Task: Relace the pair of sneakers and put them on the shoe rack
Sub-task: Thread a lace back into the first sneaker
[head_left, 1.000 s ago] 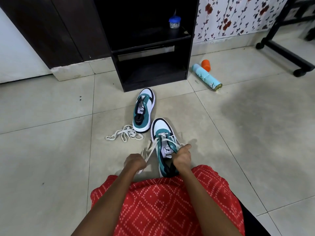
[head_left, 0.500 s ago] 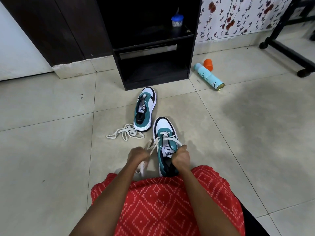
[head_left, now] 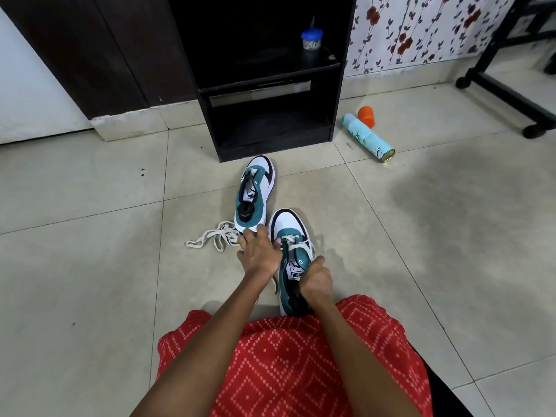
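Note:
Two teal, white and black sneakers lie on the tiled floor. The near sneaker (head_left: 289, 224) is partly laced with a white lace and points away from me. My right hand (head_left: 316, 278) grips its right side by the tongue, fingers curled. My left hand (head_left: 258, 251) sits just left of its laces with fingers spread, reaching over the gap between the shoes. The far sneaker (head_left: 255, 188) has no lace. A loose white lace (head_left: 210, 237) lies in a heap to its left. The black shoe rack (head_left: 270, 94) stands beyond the shoes.
A pale blue spray can (head_left: 370, 138) lies on the floor right of the rack, with an orange cap (head_left: 366, 115) beside it. A small blue-lidded jar (head_left: 312, 40) sits on the rack's shelf. A black wheeled stand (head_left: 511, 94) is at far right. My red patterned lap fills the foreground.
My left hand let go of the lace it was pulling and moved forward, fingers spreading beside the near sneaker's laces. My right hand stayed on the near sneaker.

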